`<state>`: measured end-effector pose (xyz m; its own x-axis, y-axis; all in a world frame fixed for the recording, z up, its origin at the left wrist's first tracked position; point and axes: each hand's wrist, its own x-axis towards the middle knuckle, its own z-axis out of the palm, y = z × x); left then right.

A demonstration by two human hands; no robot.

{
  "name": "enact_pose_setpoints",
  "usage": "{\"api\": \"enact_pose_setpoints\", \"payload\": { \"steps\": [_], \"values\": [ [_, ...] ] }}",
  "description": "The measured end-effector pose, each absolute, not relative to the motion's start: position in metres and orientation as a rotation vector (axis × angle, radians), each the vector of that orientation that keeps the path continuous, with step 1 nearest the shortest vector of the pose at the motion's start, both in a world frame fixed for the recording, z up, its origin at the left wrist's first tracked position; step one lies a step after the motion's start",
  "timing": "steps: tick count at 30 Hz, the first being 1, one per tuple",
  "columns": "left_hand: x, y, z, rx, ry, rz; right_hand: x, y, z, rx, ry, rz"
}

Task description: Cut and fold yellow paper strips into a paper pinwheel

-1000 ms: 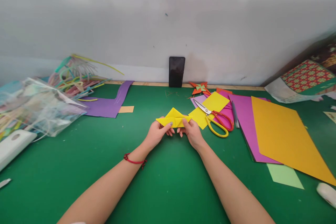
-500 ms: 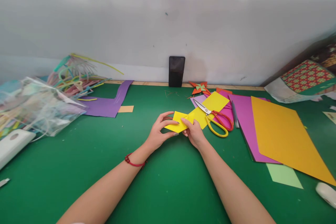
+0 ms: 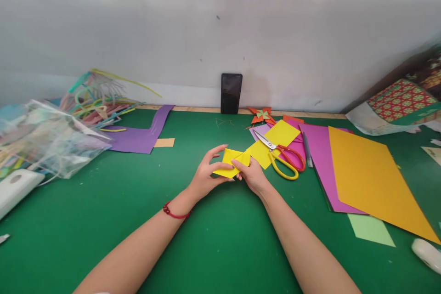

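A small piece of folded yellow paper (image 3: 228,156) is held above the green table (image 3: 213,239) between both hands. My left hand (image 3: 208,167) grips its left side, fingers over the top and thumb at the lower edge. On the right side, my right hand (image 3: 253,174) pinches it, thumb lying across the front by a fold; its other fingers are partly hidden behind. Just right of my right hand lie scissors (image 3: 279,154) with one red and one yellow handle, on top of flat yellow paper sheets (image 3: 284,133).
A phone (image 3: 231,94) leans on the wall. Near it lies an orange-and-green paper pinwheel shape (image 3: 262,115). Purple paper (image 3: 134,140) and a plastic bag (image 3: 69,147) with pipe cleaners are at left. A pen (image 3: 308,149), magenta paper (image 3: 320,165) and a large orange-yellow sheet (image 3: 375,179) are at right.
The right part of the yellow paper, raised before, is now folded down flatter. My right thumb has moved left over the paper. Both hands keep hold of it.
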<state>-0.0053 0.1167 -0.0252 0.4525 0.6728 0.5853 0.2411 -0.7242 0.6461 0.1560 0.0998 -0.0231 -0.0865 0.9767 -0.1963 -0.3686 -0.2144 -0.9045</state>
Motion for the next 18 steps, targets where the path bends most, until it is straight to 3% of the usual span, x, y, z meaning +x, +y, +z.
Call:
{"api": "enact_pose_setpoints", "payload": {
  "steps": [7, 18],
  "values": [
    [-0.004, 0.116, -0.022, 2.024, 0.862, 1.249, 0.157, 0.097, -0.022, -0.973, -0.918, 1.64],
    [0.004, 0.117, -0.024, 1.537, 0.916, 1.28, 0.143, 0.097, -0.028, -0.997, -0.896, 1.465]
  ]
}}
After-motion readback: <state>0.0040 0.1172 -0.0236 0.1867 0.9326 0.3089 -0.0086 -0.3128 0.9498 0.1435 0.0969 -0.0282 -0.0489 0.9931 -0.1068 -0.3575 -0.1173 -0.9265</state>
